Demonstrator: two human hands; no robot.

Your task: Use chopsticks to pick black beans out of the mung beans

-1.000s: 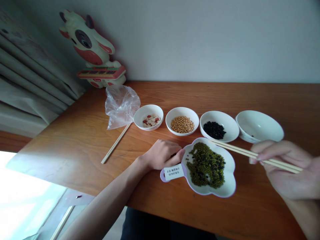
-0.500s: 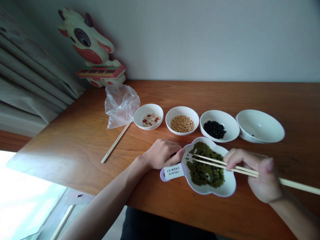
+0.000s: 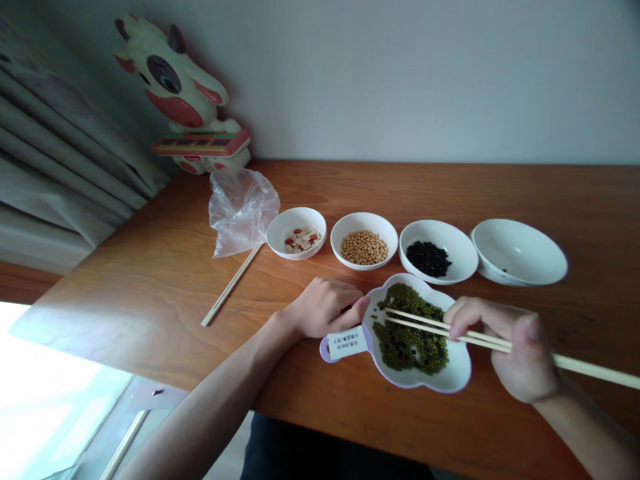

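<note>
R hand point(image 3: 507, 347) has swung in vs. 1 s ago, from right of the white, flower-shaped, lilac-rimmed tray point(image 3: 457, 373) to over its R edge. It's grasping two slim, pale wooden chopsticks point(image 3: 480, 338), tips at L part of the mixed green & black beans point(image 3: 400, 347) in tray. L hand point(image 3: 325, 310) is curled at tray's L rim; can't tell if gripping. White round bowl point(image 3: 463, 257) w/ all-black beans point(image 3: 429, 259) sits just behind tray.

Pale wall point(image 3: 425, 80) standing behind a wooden desk point(image 3: 160, 287)!
A curtain point(image 3: 55, 160) is hanging at left, and bright light point(image 3: 55, 380) is glaring below!
</note>
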